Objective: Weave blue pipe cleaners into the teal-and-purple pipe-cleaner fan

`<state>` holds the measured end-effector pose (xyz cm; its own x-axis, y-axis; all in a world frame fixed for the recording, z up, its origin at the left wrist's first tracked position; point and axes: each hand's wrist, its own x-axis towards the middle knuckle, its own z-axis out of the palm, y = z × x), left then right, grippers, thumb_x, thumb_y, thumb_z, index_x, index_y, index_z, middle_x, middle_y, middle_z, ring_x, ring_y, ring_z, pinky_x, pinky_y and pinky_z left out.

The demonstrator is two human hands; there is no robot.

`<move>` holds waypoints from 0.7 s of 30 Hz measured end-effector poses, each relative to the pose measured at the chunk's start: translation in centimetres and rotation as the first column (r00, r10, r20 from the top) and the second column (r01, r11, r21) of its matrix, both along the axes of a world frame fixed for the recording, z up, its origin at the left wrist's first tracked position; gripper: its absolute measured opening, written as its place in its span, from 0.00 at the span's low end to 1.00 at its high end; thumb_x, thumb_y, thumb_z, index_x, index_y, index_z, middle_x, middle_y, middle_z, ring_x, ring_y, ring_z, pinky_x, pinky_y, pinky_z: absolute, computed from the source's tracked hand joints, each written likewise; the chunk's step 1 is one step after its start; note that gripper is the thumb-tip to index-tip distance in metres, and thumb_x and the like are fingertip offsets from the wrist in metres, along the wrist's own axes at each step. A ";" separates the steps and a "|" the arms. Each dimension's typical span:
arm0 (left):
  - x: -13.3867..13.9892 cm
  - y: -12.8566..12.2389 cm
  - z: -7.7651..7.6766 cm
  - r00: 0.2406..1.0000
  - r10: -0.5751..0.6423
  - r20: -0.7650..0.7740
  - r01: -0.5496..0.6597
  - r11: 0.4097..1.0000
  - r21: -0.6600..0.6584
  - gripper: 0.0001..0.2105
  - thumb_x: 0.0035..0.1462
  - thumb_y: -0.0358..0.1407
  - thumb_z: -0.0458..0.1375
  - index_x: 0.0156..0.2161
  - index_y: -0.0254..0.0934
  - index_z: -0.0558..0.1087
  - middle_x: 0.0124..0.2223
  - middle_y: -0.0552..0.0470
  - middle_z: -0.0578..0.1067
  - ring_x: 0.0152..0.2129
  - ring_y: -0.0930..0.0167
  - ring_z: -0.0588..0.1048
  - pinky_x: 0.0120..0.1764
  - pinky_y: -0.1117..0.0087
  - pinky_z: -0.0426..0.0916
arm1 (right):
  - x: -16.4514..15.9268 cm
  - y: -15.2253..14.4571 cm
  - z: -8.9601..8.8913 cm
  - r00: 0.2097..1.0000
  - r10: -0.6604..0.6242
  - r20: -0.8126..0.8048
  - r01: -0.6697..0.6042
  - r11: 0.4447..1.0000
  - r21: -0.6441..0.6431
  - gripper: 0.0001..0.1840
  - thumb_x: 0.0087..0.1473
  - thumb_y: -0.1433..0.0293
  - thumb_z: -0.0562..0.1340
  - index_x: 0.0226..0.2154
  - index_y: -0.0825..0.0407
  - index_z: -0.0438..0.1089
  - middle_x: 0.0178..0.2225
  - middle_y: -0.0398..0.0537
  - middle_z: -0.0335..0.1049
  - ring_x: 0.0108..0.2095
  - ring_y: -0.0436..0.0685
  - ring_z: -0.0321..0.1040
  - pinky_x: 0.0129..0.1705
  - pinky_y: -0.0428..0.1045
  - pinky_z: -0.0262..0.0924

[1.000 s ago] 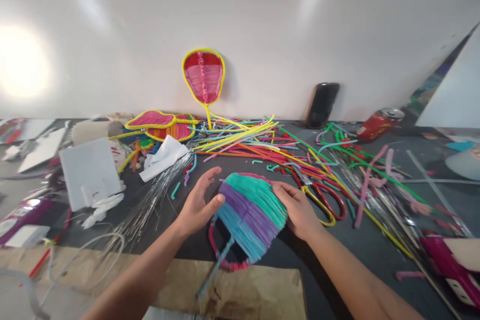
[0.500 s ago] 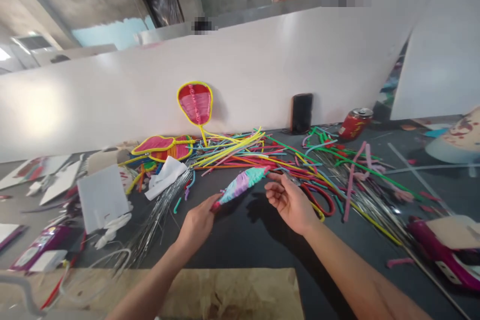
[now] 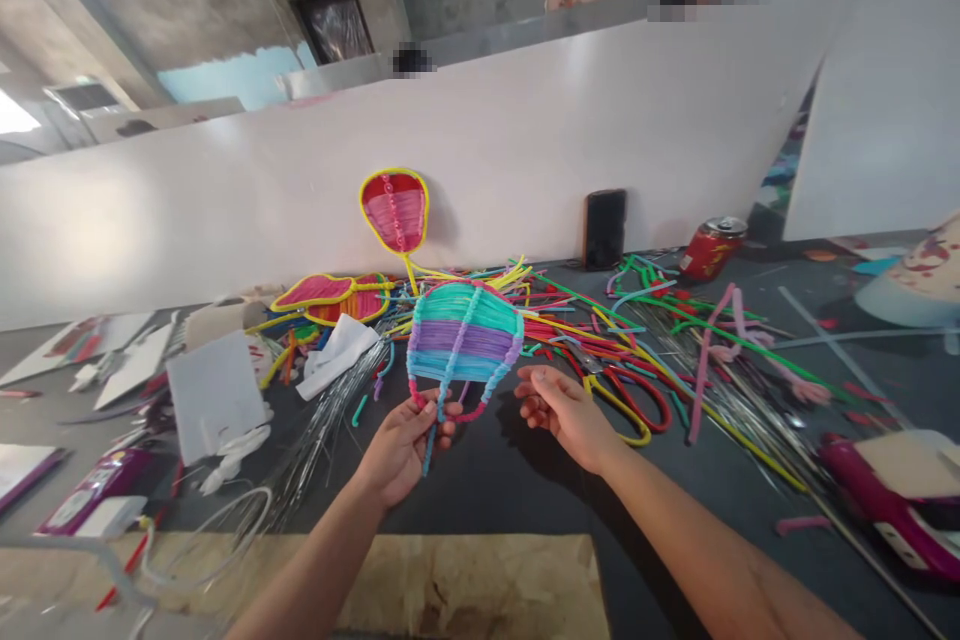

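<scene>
A hand fan [image 3: 466, 332] made of pipe cleaners faces me above the dark table, striped teal, purple and light blue, with a blue twisted spine. Its rim is pink at the bottom, and below the pink part there is a gap in the stripes. My left hand [image 3: 401, 445] grips the fan at the lower rim and the blue stem, thumb in front and fingers behind. Just right of the fan, apart from it, hovers my right hand [image 3: 566, 415], its fingers loosely curled with nothing visible in them. Scissors [image 3: 637, 400] with red and yellow handles lie beyond it.
Behind lie loose coloured pipe cleaners [image 3: 555, 305]. A finished pink fan [image 3: 395, 210] with yellow edging leans on the white partition [image 3: 495, 160]. Around are a phone [image 3: 604, 228], a red can [image 3: 712, 248], silver wires [image 3: 315, 440], white paper [image 3: 216, 390] and a magenta glue gun [image 3: 885, 500].
My left hand has turned the fan from nearly edge-on to facing me, with its stem downward. My right hand has come away from the fan's edge.
</scene>
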<state>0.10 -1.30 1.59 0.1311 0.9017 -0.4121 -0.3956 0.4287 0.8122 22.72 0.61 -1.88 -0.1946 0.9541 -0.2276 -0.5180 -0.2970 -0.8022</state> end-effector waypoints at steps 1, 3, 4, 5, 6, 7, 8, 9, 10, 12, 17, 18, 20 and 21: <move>0.2 -0.1 -0.2 1.000 -0.019 0.022 0.019 1.000 -0.002 0.10 0.51 0.30 0.62 0.39 0.33 0.68 0.36 0.47 0.78 0.23 0.77 0.73 0.26 0.77 0.71 | -0.1 -0.1 -0.1 1.000 0.025 0.018 -0.025 1.000 0.015 0.19 0.47 0.55 0.65 0.36 0.52 0.69 0.28 0.43 0.70 0.24 0.47 0.66 0.24 0.43 0.59; 0.7 -0.1 -0.7 0.998 -0.051 0.044 0.051 0.999 -0.003 0.10 0.51 0.30 0.63 0.39 0.33 0.68 0.35 0.47 0.78 0.22 0.77 0.74 0.26 0.77 0.71 | -0.2 -0.3 -0.2 0.996 0.065 0.056 -0.067 0.997 0.045 0.17 0.49 0.55 0.64 0.32 0.52 0.69 0.27 0.42 0.69 0.24 0.47 0.65 0.24 0.43 0.59; 0.9 -0.1 -1.0 0.997 -0.058 0.045 0.058 0.998 -0.002 0.10 0.51 0.30 0.63 0.39 0.33 0.68 0.35 0.47 0.78 0.22 0.76 0.74 0.26 0.77 0.71 | -0.3 -0.3 -0.2 0.994 0.078 0.077 -0.082 0.995 0.059 0.18 0.49 0.55 0.64 0.29 0.53 0.68 0.26 0.42 0.68 0.24 0.47 0.65 0.25 0.43 0.59; 1.0 -0.2 -1.3 0.997 -0.064 0.043 0.064 0.998 -0.001 0.11 0.51 0.30 0.63 0.39 0.33 0.68 0.35 0.47 0.78 0.22 0.76 0.74 0.26 0.76 0.71 | -0.3 -0.3 -0.3 0.992 0.085 0.099 -0.092 0.993 0.071 0.18 0.49 0.54 0.64 0.27 0.53 0.67 0.25 0.42 0.68 0.24 0.47 0.64 0.25 0.43 0.59; 1.1 -0.2 -1.6 0.997 -0.066 0.039 0.067 0.998 0.001 0.11 0.51 0.31 0.63 0.39 0.33 0.69 0.35 0.47 0.78 0.23 0.76 0.74 0.26 0.76 0.71 | -0.3 -0.3 -0.4 0.989 0.086 0.121 -0.096 0.992 0.080 0.19 0.49 0.54 0.64 0.26 0.54 0.66 0.24 0.41 0.67 0.23 0.47 0.64 0.24 0.43 0.59; 1.2 -0.3 -1.9 0.997 -0.070 0.036 0.070 0.998 0.000 0.11 0.51 0.31 0.63 0.39 0.32 0.69 0.35 0.46 0.78 0.23 0.75 0.74 0.26 0.76 0.71 | -0.4 -0.3 -0.5 0.986 0.085 0.144 -0.098 0.991 0.087 0.19 0.49 0.54 0.64 0.25 0.54 0.66 0.24 0.41 0.66 0.23 0.46 0.64 0.24 0.43 0.59; 1.2 -0.3 -2.1 0.997 -0.073 0.032 0.073 0.997 -0.001 0.11 0.51 0.32 0.63 0.40 0.32 0.69 0.35 0.46 0.78 0.23 0.75 0.74 0.26 0.76 0.71 | -0.4 -0.3 -0.6 0.983 0.081 0.167 -0.097 0.991 0.092 0.19 0.49 0.54 0.64 0.26 0.54 0.66 0.23 0.41 0.66 0.22 0.46 0.63 0.24 0.43 0.59; 1.3 -0.4 -2.3 0.997 -0.074 0.029 0.075 0.997 -0.003 0.12 0.51 0.32 0.64 0.40 0.32 0.69 0.35 0.46 0.78 0.23 0.75 0.74 0.26 0.76 0.71 | -0.4 -0.3 -0.7 0.979 0.074 0.190 -0.094 0.991 0.097 0.19 0.48 0.54 0.64 0.26 0.54 0.66 0.23 0.40 0.66 0.22 0.46 0.63 0.23 0.43 0.59; 1.3 -0.5 -2.4 0.997 -0.075 0.026 0.075 0.997 -0.005 0.12 0.51 0.32 0.64 0.40 0.32 0.69 0.35 0.46 0.78 0.23 0.75 0.74 0.26 0.76 0.70 | -0.5 -0.2 -0.8 0.974 0.069 0.217 -0.094 0.990 0.103 0.19 0.48 0.54 0.64 0.27 0.54 0.65 0.23 0.40 0.66 0.22 0.47 0.63 0.23 0.43 0.59; 1.4 -0.7 -2.6 0.997 -0.068 0.020 0.069 0.998 -0.006 0.12 0.50 0.33 0.64 0.40 0.32 0.69 0.35 0.46 0.79 0.23 0.75 0.75 0.26 0.76 0.70 | -0.6 -0.2 -1.1 0.959 0.060 0.277 -0.096 0.988 0.120 0.20 0.49 0.53 0.63 0.26 0.54 0.65 0.22 0.41 0.66 0.21 0.47 0.63 0.23 0.44 0.59; 1.4 -0.5 -2.5 0.997 -0.078 0.026 0.078 0.997 0.007 0.12 0.51 0.33 0.64 0.40 0.32 0.69 0.35 0.46 0.78 0.23 0.75 0.75 0.26 0.76 0.70 | -0.3 -0.3 -0.4 0.874 0.078 0.480 -0.186 0.965 0.183 0.18 0.54 0.54 0.56 0.28 0.53 0.63 0.23 0.42 0.67 0.23 0.50 0.66 0.25 0.47 0.62; 1.3 -0.4 -2.5 0.996 -0.078 0.036 0.077 0.997 0.009 0.12 0.51 0.33 0.63 0.39 0.32 0.69 0.35 0.46 0.78 0.23 0.75 0.74 0.27 0.76 0.71 | 0.1 -0.3 0.0 0.810 0.075 0.581 -0.238 0.948 0.210 0.17 0.56 0.55 0.55 0.29 0.52 0.64 0.24 0.43 0.68 0.24 0.52 0.67 0.26 0.47 0.62; 1.1 -0.1 -2.5 0.995 -0.069 0.067 0.069 0.998 0.000 0.11 0.51 0.31 0.63 0.39 0.32 0.68 0.35 0.46 0.78 0.23 0.76 0.74 0.27 0.75 0.71 | 1.4 -0.1 1.1 0.554 -0.021 0.833 -0.357 0.897 0.260 0.13 0.57 0.59 0.56 0.30 0.52 0.65 0.28 0.46 0.71 0.30 0.56 0.70 0.32 0.49 0.62; 1.0 0.1 -2.6 0.994 -0.063 0.087 0.064 0.998 -0.008 0.10 0.52 0.30 0.63 0.39 0.33 0.68 0.35 0.47 0.78 0.23 0.76 0.74 0.27 0.75 0.71 | 2.3 0.0 1.6 0.355 -0.138 0.924 -0.377 0.884 0.277 0.09 0.56 0.63 0.57 0.32 0.52 0.66 0.31 0.49 0.72 0.34 0.58 0.70 0.35 0.50 0.61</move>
<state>1.13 -1.22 -1.00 0.2240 0.8858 -0.4064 -0.4359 0.4641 0.7711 25.00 0.60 -0.25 -0.2345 0.9718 0.0246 0.6139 0.1677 -0.7713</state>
